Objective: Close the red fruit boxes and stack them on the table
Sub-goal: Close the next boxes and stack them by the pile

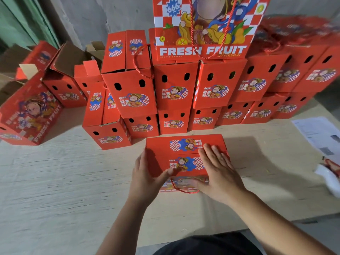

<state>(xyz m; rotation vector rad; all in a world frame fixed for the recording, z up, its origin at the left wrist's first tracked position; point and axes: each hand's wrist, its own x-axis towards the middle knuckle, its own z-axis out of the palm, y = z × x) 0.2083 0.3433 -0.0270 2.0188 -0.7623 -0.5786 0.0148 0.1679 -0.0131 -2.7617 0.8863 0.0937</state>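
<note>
A red fruit box [184, 150] stands on the pale table [64, 181] right in front of me, its two top flaps folded down and a red cord handle hanging at its near face. My left hand [145, 179] holds the box's left side, thumb lying across the top flap. My right hand [219, 172] presses flat on the right part of the top, fingers straight. Behind it, a wall of closed red fruit boxes [174, 91] is stacked in two rows, with one large box [202, 28] standing on top.
At the left, several red boxes [31, 111] lie tipped or with open flaps [70, 57]. Printed papers [318, 133] and a white wrapper [329, 175] lie at the table's right. The table's near edge runs just before my body.
</note>
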